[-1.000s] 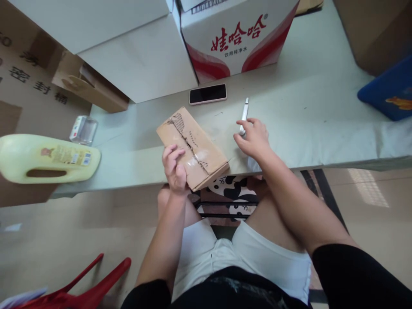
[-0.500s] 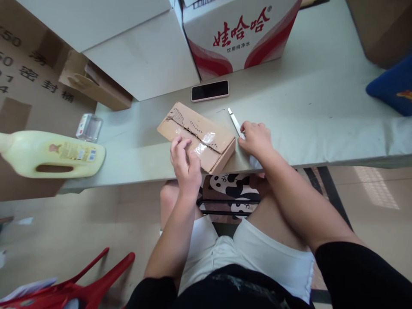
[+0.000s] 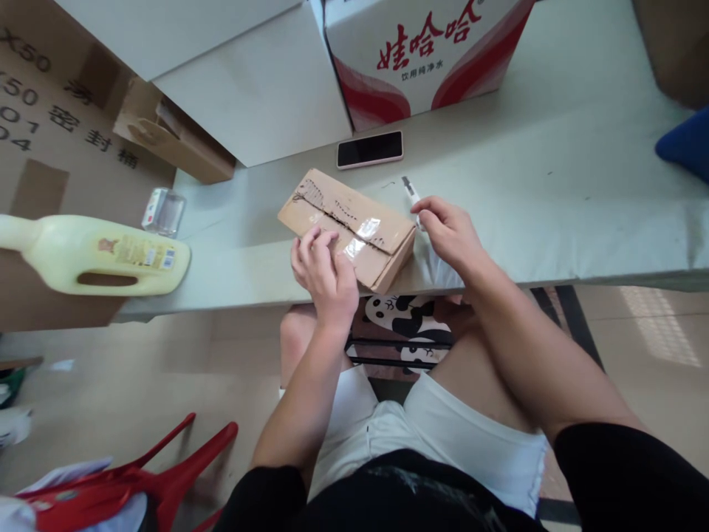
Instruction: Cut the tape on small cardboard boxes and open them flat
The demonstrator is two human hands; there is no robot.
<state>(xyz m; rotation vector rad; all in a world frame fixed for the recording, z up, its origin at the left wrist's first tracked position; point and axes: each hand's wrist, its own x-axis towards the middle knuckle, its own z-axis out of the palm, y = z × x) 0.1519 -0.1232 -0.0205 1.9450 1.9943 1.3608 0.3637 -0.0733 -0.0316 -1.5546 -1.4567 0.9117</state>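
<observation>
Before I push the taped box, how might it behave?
Flat-sided, the taped box should slide rather than roll. Being cardboard, it's probably fairly stiff, though the ragged seam might give. Low and broad, it seems unlikely to tip.

Pale glossy floor (image 3: 233, 355), light patch (image 3: 659, 325) right; red chair (image 3: 160, 484) left.

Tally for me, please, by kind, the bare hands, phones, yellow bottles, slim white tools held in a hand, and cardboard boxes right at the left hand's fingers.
Bare hands: 2 (left hand, right hand)
Slim white tool: 1
Cardboard box: 1
Phone: 1
Yellow bottle: 1
Total: 6
</observation>
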